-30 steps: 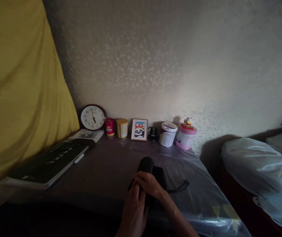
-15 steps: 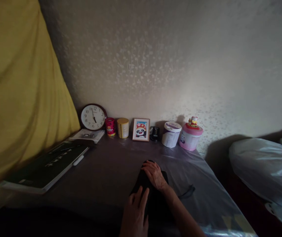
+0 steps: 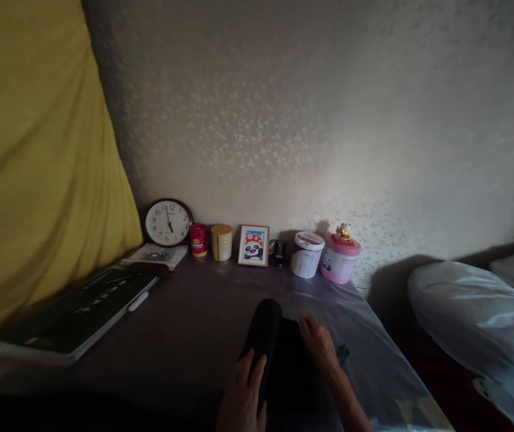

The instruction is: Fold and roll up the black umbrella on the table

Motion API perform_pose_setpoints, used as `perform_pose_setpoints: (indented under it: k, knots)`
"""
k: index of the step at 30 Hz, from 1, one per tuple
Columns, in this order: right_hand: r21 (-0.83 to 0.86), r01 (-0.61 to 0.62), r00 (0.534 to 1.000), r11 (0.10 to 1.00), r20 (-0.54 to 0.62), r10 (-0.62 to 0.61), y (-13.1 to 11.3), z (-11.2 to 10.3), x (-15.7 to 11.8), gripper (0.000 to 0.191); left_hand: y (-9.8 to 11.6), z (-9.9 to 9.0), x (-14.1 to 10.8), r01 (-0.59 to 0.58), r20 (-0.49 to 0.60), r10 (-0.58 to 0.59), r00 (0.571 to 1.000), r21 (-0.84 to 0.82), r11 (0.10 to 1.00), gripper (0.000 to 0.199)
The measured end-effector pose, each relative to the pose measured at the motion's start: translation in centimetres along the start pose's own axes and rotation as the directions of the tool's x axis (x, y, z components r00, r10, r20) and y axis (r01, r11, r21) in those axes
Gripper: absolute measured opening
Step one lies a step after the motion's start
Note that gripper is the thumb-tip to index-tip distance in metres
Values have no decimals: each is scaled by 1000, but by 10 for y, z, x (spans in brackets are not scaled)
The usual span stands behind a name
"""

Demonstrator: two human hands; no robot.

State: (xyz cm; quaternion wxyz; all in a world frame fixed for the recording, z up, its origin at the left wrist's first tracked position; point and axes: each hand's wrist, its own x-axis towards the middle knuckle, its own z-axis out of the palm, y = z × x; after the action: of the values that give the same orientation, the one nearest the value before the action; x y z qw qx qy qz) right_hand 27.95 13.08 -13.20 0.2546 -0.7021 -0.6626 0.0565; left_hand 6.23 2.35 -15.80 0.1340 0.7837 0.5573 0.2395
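A black roll (image 3: 263, 327), apparently of soft material, lies lengthwise on the table in front of me. From its right side a flat black part (image 3: 290, 366) spreads out; the exact kind of thing is too dark to tell. My left hand (image 3: 245, 390) rests on the near left of the roll, fingers stretched and apart. At the far right corner of the flat part, my right hand (image 3: 319, 345) has its fingers curled and pinched on the edge. A dark strap (image 3: 342, 353) lies just right of that wrist, partly hidden.
Along the wall stand a clock (image 3: 168, 222), a red can (image 3: 198, 241), a yellow-lidded can (image 3: 221, 243), a framed panda picture (image 3: 254, 246), a small black device (image 3: 278, 253), a white tub (image 3: 306, 255) and a pink tub (image 3: 340, 259). A large green book (image 3: 77, 312) lies left.
My right hand has moved off the top of the roll, rightward to the flat part's edge, and its fingers have closed. The left hand stays on the roll. The view has tilted up slightly.
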Motion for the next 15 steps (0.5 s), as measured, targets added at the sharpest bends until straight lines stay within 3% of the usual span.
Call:
perform_pose_setpoints:
  k: [5,9,15]
  knots:
    - [140,-73,991,987,118,57,5,-3,-29,35,6,-5,-7,-24,-73,22,997,-29,999,67]
    - [290,-111,990,951,121,78,-4,-6,-32,35,18,-16,-8,22,-35,-22,999,-2,1000,66]
    - [401,-111,990,910,120,68,-21,-4,-33,35,30,-28,-11,73,63,-76,995,52,996,82]
